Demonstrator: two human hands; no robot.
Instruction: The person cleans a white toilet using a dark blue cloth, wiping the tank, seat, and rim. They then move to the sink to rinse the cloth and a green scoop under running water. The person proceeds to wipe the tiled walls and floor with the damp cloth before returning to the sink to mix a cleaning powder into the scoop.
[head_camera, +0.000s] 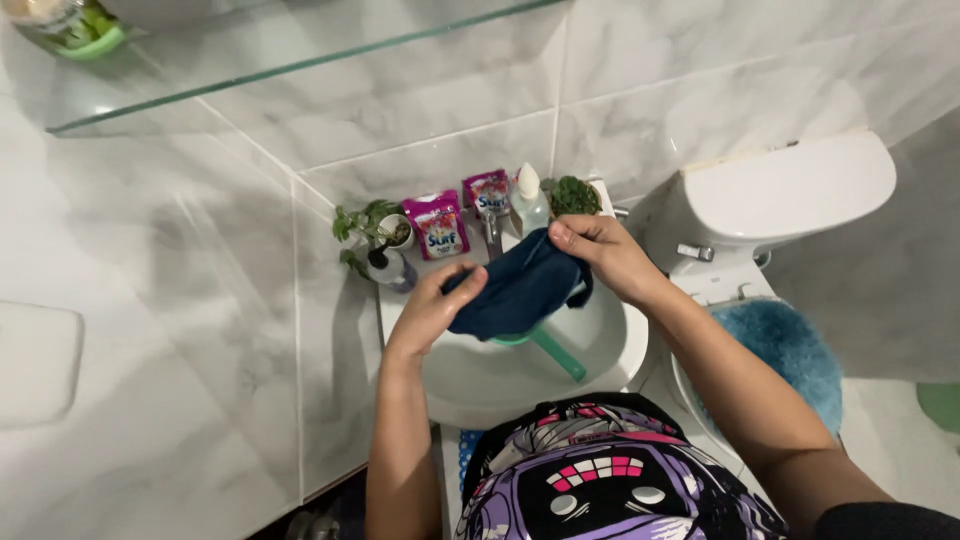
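I see both hands, left (432, 305) and right (600, 255), clamped on a blue cloth (520, 285) over the sink (610, 350). Marble tiles (200, 300) surround; the toilet (800, 190) sits at three o'clock.

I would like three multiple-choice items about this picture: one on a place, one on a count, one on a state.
1. Where is the blue cloth?
A. on the toilet lid
B. over the sink
C. on the glass shelf

2. How many pink sachets stand behind the sink?
A. one
B. two
C. four

3. How is the cloth held?
A. by both hands
B. by the left hand alone
C. by no hand

Answers:
1 B: the cloth hangs above the white basin.
2 B: two sachets lean on the wall by the tap.
3 A: the left hand and the right hand each grip an end.
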